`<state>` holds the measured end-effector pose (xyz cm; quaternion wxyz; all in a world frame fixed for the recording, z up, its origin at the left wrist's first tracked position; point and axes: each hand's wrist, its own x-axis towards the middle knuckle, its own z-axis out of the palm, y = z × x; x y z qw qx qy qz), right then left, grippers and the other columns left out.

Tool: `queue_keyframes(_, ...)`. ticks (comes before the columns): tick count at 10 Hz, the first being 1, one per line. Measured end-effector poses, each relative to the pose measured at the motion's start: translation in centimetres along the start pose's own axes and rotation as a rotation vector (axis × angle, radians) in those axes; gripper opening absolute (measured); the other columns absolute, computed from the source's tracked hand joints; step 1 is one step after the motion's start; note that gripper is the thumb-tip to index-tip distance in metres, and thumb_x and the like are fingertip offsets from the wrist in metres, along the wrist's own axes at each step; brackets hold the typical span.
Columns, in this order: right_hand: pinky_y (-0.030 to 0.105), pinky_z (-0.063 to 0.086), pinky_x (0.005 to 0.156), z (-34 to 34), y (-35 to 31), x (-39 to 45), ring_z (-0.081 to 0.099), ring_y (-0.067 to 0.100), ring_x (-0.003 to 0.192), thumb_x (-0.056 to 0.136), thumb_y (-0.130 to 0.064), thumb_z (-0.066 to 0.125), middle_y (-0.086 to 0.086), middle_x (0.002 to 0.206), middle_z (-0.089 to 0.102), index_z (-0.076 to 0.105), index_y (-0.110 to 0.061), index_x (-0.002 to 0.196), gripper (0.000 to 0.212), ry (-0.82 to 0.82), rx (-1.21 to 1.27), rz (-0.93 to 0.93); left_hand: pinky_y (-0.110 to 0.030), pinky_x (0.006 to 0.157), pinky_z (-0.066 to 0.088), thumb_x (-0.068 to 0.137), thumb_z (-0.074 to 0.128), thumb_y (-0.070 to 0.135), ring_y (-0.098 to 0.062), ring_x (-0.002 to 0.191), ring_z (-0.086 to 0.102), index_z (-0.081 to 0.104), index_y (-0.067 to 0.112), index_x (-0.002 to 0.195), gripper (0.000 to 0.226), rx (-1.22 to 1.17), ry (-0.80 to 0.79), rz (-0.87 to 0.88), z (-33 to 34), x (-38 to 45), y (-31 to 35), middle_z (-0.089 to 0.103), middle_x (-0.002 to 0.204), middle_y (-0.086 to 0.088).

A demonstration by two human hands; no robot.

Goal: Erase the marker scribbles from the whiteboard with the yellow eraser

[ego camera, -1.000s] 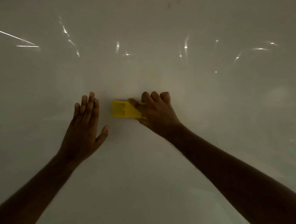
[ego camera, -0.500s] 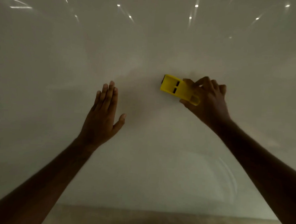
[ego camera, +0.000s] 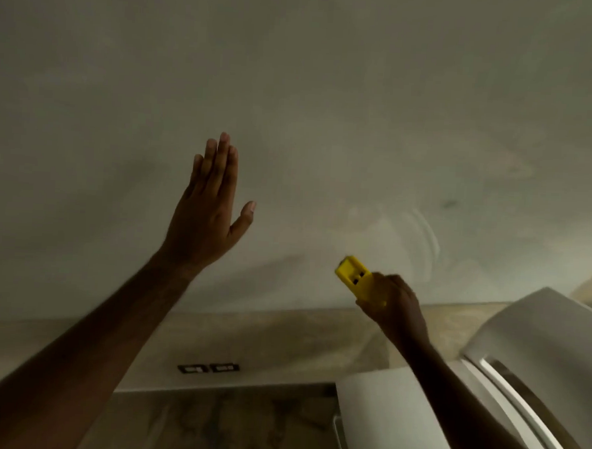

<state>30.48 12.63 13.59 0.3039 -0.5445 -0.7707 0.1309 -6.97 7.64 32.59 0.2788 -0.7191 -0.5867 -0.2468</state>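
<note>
**Eraser low on the whiteboard, in the right hand**

Whiteboard as the landmark, filling the upper part of the view, pale and dim. Against its lower left part, the left hand: flat, fingers straight and together, pointing up, thumb spread to the right, holding nothing; whether the palm touches the surface cannot be told. Below its bottom edge, a beige strip of wall with two small dark plates side by side. Right of the left hand, near the bottom edge of the whiteboard, the yellow eraser, tilted with its free end up and to the left, two small dark slots on its face. Gripped at its lower end by the right hand, fingers curled round it. Just above and right of the eraser, faint curved wipe marks and one small dark smudge. Below the whiteboard's lower right corner, pale rounded shapes, too unclear to name.
</note>
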Motion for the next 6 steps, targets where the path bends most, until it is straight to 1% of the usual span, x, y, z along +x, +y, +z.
queue_keyframes(1,0.036,0.050,0.067,4.0,4.9,-7.7,0.069,0.035,0.086,0.070,-0.042,0.093,0.006,0.096,0.064,0.069,-0.020,0.112,0.053,-0.203,-0.059,0.295,-0.052,0.138,0.008,0.112,0.044,0.041,-0.043,0.168,0.003,0.012,-0.008,0.169,0.082,-0.026,-0.052,0.000,1.7,-1.4,1.0,0.005,0.179,-0.029)
queue_keyframes(2,0.033,0.047,0.068,6.3,7.4,-12.6,0.069,0.029,0.091,0.077,-0.050,0.087,0.004,0.102,0.063,0.068,-0.022,0.120,0.055,-0.324,-0.094,0.509,-0.052,0.138,0.008,0.112,0.044,0.041,-0.042,0.168,0.003,0.012,-0.008,0.169,0.082,-0.033,-0.078,-0.004,2.7,-2.5,1.5,0.005,0.178,-0.029)
queue_keyframes(3,0.041,0.056,0.083,9.2,10.2,-18.6,0.067,0.033,0.105,0.081,-0.052,0.086,0.010,0.122,0.063,0.056,-0.016,0.141,0.077,-0.394,-0.063,0.710,-0.048,0.138,0.003,0.112,0.042,0.042,-0.041,0.168,0.001,0.010,-0.007,0.169,0.082,-0.041,-0.118,-0.013,3.6,-4.0,1.5,0.005,0.179,-0.029)
queue_keyframes(4,0.046,0.053,0.092,10.4,11.1,-20.9,0.063,0.037,0.114,0.083,-0.051,0.083,0.011,0.128,0.058,0.049,-0.018,0.144,0.078,-0.451,-0.097,0.831,-0.047,0.138,0.002,0.112,0.041,0.043,-0.041,0.168,0.001,0.010,-0.007,0.169,0.082,-0.033,-0.139,-0.023,4.0,-5.0,1.2,0.005,0.179,-0.029)
queue_keyframes(5,0.047,0.050,0.095,10.8,11.1,-22.1,0.059,0.038,0.118,0.085,-0.050,0.080,0.008,0.124,0.055,0.046,-0.020,0.140,0.071,-0.495,-0.118,0.894,-0.047,0.138,0.003,0.112,0.040,0.043,-0.042,0.168,0.002,0.010,-0.007,0.169,0.081,-0.041,-0.141,-0.005,4.0,-5.2,1.2,0.005,0.179,-0.029)
queue_keyframes(6,0.054,0.048,0.099,11.6,10.9,-22.6,0.055,0.037,0.120,0.085,-0.050,0.080,0.002,0.113,0.045,0.045,-0.021,0.136,0.069,-0.503,-0.111,0.955,-0.049,0.138,0.005,0.112,0.039,0.044,-0.041,0.168,0.001,0.010,-0.006,0.170,0.082,-0.041,-0.163,-0.006,3.9,-6.1,0.5,0.005,0.179,-0.028)
